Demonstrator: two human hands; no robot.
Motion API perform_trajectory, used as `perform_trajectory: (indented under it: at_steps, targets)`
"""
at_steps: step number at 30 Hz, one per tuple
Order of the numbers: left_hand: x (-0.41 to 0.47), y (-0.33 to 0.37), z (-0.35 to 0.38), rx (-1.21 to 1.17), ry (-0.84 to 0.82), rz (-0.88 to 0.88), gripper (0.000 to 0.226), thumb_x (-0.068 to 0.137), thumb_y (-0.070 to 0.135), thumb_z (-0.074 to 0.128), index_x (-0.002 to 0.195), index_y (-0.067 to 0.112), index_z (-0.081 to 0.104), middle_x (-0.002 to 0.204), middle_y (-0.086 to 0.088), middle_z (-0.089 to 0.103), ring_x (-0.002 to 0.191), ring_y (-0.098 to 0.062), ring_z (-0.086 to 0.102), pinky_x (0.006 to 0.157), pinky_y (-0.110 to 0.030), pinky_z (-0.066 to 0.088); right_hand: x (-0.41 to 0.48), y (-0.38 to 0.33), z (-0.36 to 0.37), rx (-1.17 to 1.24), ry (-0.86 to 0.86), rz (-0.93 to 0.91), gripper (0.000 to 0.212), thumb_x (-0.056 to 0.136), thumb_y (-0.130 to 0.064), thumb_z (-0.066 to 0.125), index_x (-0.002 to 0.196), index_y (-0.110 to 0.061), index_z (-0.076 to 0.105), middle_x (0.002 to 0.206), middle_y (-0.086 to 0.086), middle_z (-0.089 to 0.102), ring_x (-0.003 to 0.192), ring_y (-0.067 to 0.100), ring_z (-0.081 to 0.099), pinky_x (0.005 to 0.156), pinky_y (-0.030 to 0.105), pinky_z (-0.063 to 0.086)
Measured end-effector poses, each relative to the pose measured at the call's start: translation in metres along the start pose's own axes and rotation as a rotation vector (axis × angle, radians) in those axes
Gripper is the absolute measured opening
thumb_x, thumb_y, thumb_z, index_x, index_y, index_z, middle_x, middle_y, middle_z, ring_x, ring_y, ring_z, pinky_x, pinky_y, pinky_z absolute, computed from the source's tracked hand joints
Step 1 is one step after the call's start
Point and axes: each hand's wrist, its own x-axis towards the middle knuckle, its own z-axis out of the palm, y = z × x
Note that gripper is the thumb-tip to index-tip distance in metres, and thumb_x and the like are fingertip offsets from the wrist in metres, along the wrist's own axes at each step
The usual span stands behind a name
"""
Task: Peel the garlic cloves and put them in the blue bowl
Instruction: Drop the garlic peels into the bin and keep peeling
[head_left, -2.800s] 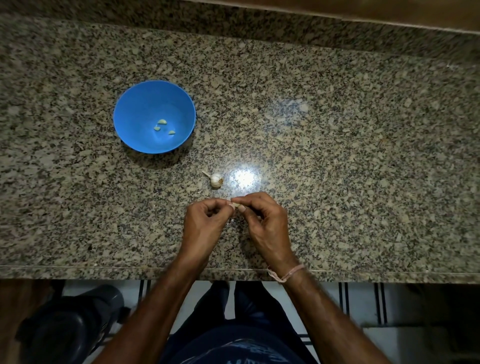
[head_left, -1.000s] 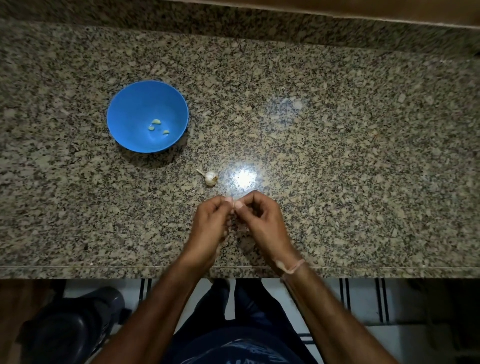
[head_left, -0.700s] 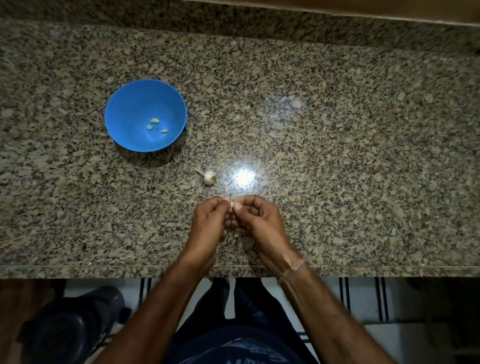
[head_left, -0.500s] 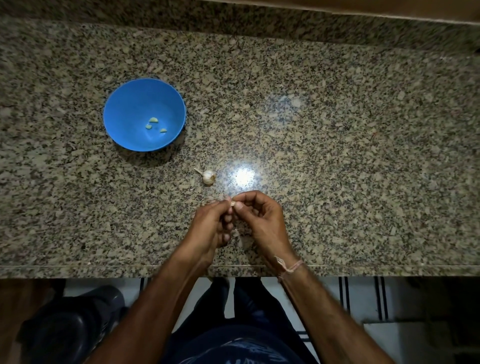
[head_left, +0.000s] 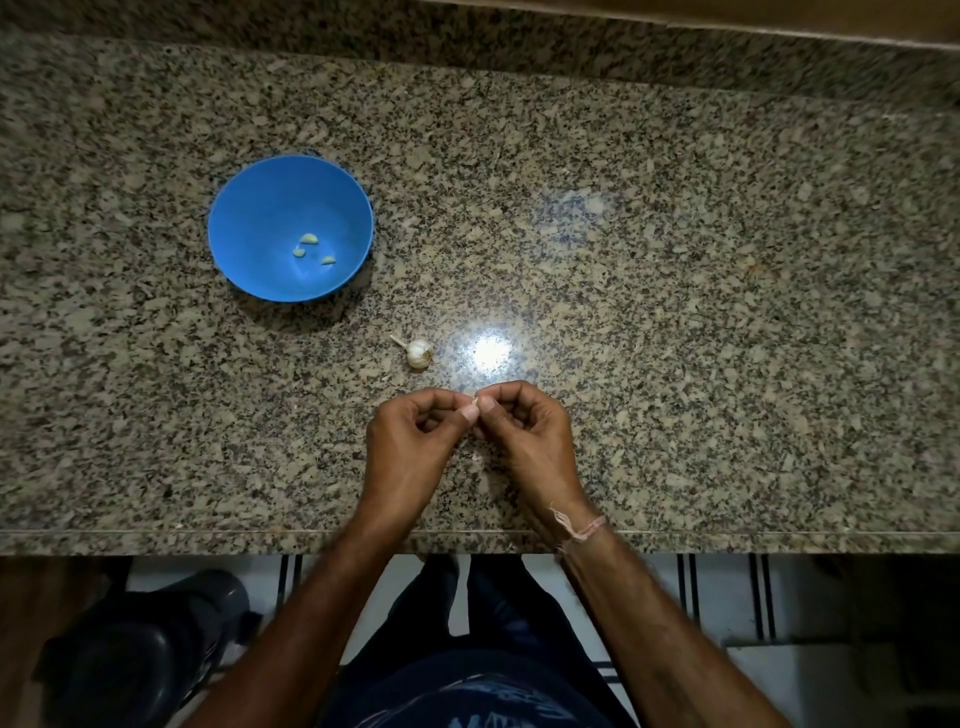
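Both hands, left (head_left: 410, 441) and right (head_left: 524, 434), pinch one clove (head_left: 474, 400) between their fingertips; the bowl (head_left: 249, 208) sits at ten o'clock, nearer the left

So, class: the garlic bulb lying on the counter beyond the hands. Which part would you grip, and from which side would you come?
Grip the garlic bulb across its rounded body, coming from above with fingertips on either side. It lies on its side on the granite counter, with its thin stalk pointing towards the blue bowl. The stalk looks too slender to hold firmly, and nothing crowds the bulb.
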Motion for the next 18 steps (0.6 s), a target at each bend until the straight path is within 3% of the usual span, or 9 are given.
perform_trajectory:
  at_steps: [5,9,14,18]
  targets:
    - [0.0,0.003,-0.002,0.161,0.041,0.074,0.008,0.094,0.026,0.076,0.097,0.02,0.08,0.079,0.012,0.077,0.075,-0.001,0.073,0.069,-0.016,0.057,-0.001,0.0,0.001,0.017,0.016,0.02,0.014,0.096,0.0,0.068,0.107,0.009,0.067,0.101,0.017,0.076,0.095,0.024,0.075,0.085,0.033,0.063]
    - [0.003,0.0,-0.001,0.202,0.106,0.064,0.008,0.093,0.03,0.077,0.094,0.022,0.079,0.077,0.009,0.075,0.075,-0.004,0.071,0.067,-0.022,0.058,-0.003,0.002,0.002,0.006,0.006,0.013,0.017,0.093,0.002,0.072,0.109,0.005,0.07,0.105,0.019,0.076,0.102,0.031,0.075,0.09,0.039,0.062]
    - [0.004,-0.005,0.001,0.212,0.125,0.053,0.007,0.091,0.031,0.076,0.089,0.025,0.078,0.075,0.008,0.073,0.072,-0.008,0.069,0.064,-0.027,0.056,-0.003,0.004,0.002,-0.026,0.009,-0.006,0.016,0.091,0.003,0.073,0.107,0.003,0.071,0.102,0.015,0.076,0.096,0.025,0.075,0.084,0.031,0.062]
    - [0.007,-0.009,0.004,0.216,0.138,0.03,0.008,0.093,0.028,0.073,0.088,0.022,0.076,0.074,0.006,0.072,0.069,-0.005,0.067,0.06,-0.019,0.05,-0.004,0.006,0.001,0.011,0.017,0.007,0.015,0.092,0.004,0.072,0.107,0.004,0.069,0.105,0.02,0.075,0.096,0.025,0.075,0.085,0.032,0.061]
